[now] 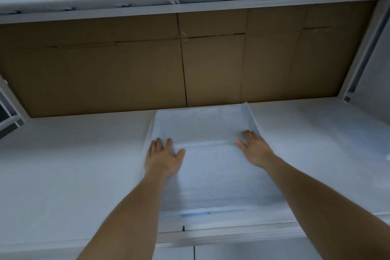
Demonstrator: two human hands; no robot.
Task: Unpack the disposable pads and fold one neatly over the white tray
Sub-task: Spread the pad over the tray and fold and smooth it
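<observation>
Brown cardboard (190, 65) fills the back of this shelf bay, well beyond both hands, with a grey metal rail (211, 5) running across above it and a grey upright post (367, 48) off past the right hand. Below that, a white shelf surface (73, 164) spreads out wide to the outside of each hand.

Both arms reach forward, and between them lies the pad (211, 175), a thin pale-blue sheet spread flat. Its far edge reaches right up to the foot of the cardboard, and its far right corner stands up a little against it. A faint crease crosses the sheet between the two hands.

Left hand (164, 158) is flat, palm down, fingers straight and thumb spread, pressing on the pad's left edge. Right hand (254, 148) is the same story: palm down, fingers stretched out flat, resting on the pad near its right side. Neither hand is curled round anything.

Nearer than the hands, the pad's front edge drapes down, and a streak of brighter blue shows along it. Whether the tray sits beneath the sheet can't be made out; the pad covers that whole patch.
</observation>
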